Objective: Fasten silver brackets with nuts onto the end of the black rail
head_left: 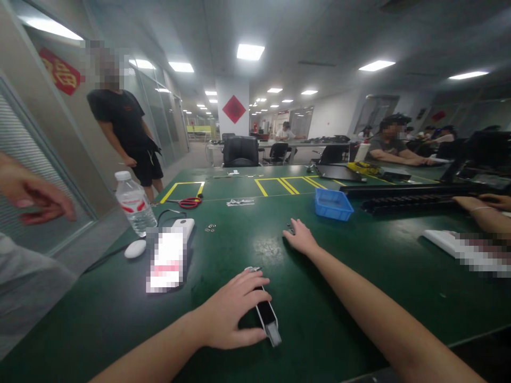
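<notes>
Near the front of the green table (223,244), my left hand (235,308) rests over a slim black and silver device (266,311), its fingers spread across the upper part. The device's grey end shows below the fingers. My right hand (301,238) reaches farther out, with fingers apart over a few small metal parts (291,229) partly hidden by it. Several small metal rings or nuts (210,228) lie left of centre. A blue plastic bin (334,204) stands beyond my right hand.
At left are a water bottle (136,205), a white mouse (135,249), a blurred white device (167,258) and red-handled scissors (189,202). Another person's hand (35,194) hangs at the left edge. Black rails (399,199) and a co-worker's hands (479,205) are at right.
</notes>
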Available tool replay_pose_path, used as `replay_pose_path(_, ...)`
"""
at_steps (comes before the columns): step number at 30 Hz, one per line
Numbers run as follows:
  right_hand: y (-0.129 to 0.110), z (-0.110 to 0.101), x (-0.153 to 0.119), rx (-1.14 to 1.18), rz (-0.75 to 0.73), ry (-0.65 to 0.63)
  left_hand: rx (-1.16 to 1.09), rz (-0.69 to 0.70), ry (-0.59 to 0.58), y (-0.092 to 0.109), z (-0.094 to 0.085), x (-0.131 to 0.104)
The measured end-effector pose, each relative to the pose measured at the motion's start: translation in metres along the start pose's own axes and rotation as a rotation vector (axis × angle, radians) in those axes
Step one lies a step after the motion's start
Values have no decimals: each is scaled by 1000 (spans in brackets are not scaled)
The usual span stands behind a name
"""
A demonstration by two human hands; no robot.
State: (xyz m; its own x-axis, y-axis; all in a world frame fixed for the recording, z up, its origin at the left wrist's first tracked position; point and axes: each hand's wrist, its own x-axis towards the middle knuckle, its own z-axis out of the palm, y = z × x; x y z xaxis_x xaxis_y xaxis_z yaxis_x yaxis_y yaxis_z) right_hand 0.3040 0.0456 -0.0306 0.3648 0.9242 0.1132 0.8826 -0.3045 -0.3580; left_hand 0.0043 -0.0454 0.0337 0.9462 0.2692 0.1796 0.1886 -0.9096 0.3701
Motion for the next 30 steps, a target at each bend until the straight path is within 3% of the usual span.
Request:
replay_pose_path(7, -23, 8, 18, 9, -57, -48, -11, 7, 31, -1, 2, -3)
replay_pose_path(19, -48, 10, -2, 114, -138, -137, 32, 62, 26, -4, 5, -5)
replay_pose_path(23, -80, 17, -18, 221, -225, -213, 32, 128, 29, -5, 8, -5)
replay_pose_path(30, -173, 42, -49, 489, -486, -439, 4, 204, 37, -3, 9, -4)
